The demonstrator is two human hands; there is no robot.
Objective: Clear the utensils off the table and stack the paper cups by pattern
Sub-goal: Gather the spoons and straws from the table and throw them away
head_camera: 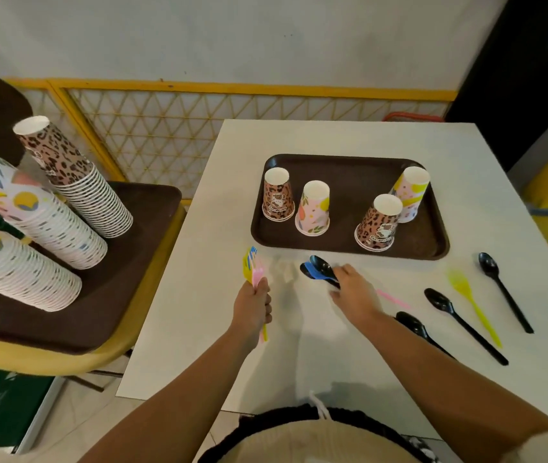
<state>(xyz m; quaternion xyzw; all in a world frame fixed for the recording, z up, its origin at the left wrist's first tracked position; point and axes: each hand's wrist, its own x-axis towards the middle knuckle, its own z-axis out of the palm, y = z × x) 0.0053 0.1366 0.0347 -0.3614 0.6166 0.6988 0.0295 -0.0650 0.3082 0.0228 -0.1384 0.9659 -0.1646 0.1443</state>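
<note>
the left hand [252,307] has its grip clamped on a bunch of yellow, pink and blue plastic forks [253,269], just in front of the dark brown rectangular tray [349,243] on the white table [199,329]. the right hand [353,292] grips black and blue plastic spoons [319,267], also just in front of that tray.

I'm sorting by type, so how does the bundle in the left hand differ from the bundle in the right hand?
The left hand grips a bundle of forks in yellow, pink and blue; the right hand holds a bundle of spoons in black and blue. The forks point up and away from the table; the spoons lie low over it, bowls to the left. Both are plastic utensils held by the handles.
</note>
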